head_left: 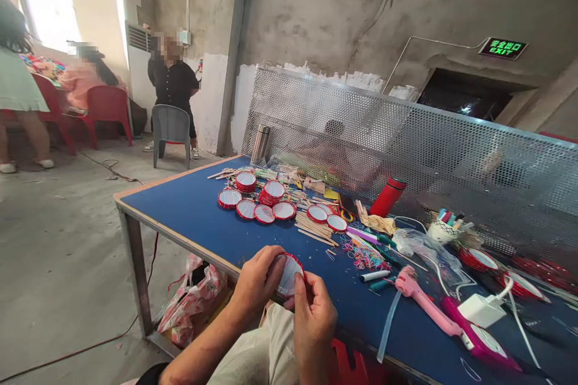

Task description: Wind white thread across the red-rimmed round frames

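Note:
Between both hands, just over the table's near edge, is a small round disc (289,277) with a white face and a red rim. My left hand (262,277) grips its left side, fingers curled round the rim. On its right edge my right hand (313,307) pinches with the thumb on the front. Similar red-rimmed discs (264,214) lie in a group farther back on the blue table, some stacked (272,191). Flat wooden sticks (313,227) and a heap of coloured elastic bands (365,252) lie beyond my right hand.
A pink glue gun (427,301) lies at the right beside a magenta power strip (478,337) with a white charger (483,311). A red bottle (388,197) and a pen cup (445,230) stand before the perforated metal screen (361,126). People are in the background left.

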### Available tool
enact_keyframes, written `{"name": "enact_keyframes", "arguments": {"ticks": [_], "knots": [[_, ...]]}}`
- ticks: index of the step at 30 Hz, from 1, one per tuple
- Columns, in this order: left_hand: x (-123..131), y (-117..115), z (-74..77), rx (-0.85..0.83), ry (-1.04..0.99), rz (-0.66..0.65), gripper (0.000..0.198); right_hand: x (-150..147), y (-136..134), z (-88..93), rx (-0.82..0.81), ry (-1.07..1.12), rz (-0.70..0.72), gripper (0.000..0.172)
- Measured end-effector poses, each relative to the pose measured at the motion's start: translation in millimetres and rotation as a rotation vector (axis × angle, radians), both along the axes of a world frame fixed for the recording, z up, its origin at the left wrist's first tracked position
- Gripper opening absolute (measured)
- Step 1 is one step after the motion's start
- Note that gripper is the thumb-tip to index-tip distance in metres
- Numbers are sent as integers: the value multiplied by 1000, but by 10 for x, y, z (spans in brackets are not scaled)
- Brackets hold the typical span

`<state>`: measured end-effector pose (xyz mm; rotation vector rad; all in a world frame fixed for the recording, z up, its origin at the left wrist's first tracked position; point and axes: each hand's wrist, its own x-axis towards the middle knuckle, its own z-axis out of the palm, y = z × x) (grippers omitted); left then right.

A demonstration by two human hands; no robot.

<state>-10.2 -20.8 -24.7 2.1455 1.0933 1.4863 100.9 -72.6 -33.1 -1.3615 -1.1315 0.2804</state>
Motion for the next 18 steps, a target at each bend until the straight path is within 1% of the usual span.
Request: {"name": "enact_keyframes", "arguments": {"ticks": [11,18], "knots": [[-5,12,-5,26,3,-13,18,-9,-12,26,9,-4,-9,40],[-8,18,-19,-1,14,-22,20,-2,10,-53,13,-1,-10,34]]}}
